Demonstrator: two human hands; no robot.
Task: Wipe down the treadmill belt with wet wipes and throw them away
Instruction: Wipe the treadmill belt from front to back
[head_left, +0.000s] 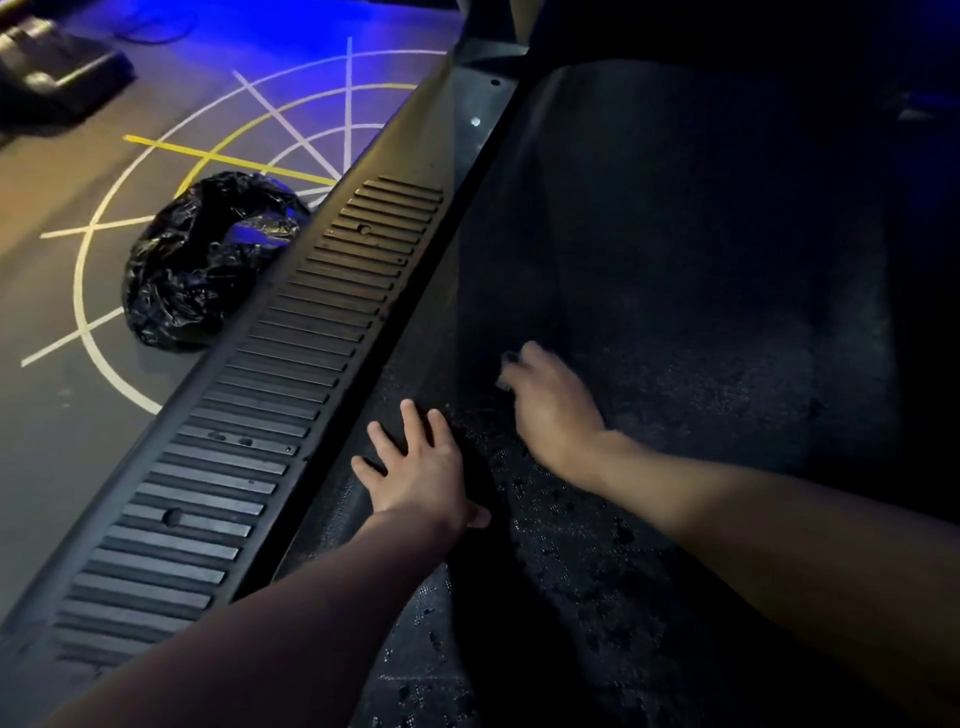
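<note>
Both bare forearms reach in from the bottom edge, one from each corner. The left hand (415, 470) is palm down, fingers (413, 415) straight and spread, thumb poking out sideways. The right hand (553, 408) is pretty blurry, knuckles up, fingertips curled under. Can't tell if it's gripping anything.

The single head view looks forward and down from close above the treadmill belt (675, 364); the ribbed side rail (249, 436) runs along the belt's left; floor (47, 441) lies beyond that.
</note>
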